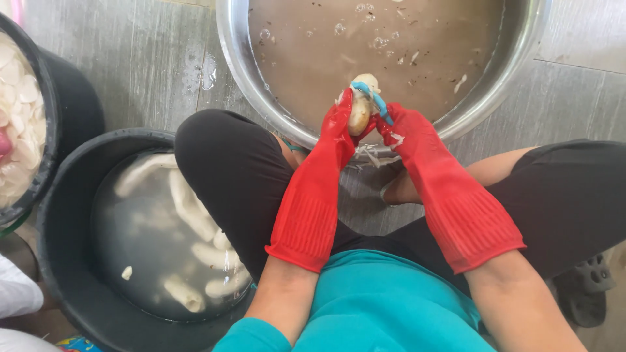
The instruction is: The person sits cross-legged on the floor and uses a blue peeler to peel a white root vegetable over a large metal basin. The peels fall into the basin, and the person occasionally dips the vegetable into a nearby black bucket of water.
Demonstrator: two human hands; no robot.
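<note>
Left hand [343,120]: in a long red rubber glove, fingers wrapped around a pale peeled root [360,107], holding it over the near rim of the metal basin [229,45].

Right hand [399,127]: in a matching red glove, closed on a blue peeler [377,101], whose head lies against the top of the root.

Metal basin: wide, on the grey tiled floor [143,58], filled with murky brown water with bubbles and peel scraps afloat.

Black tub [62,261]: beside the person's left knee, holding clear water and several peeled white roots [189,208].

Second black tub [49,130]: at the left edge, touching the first, heaped with white slices [19,117].

Peel shreds [372,155]: on the floor under the hands.

Dark sandal [587,287]: at lower right.
</note>
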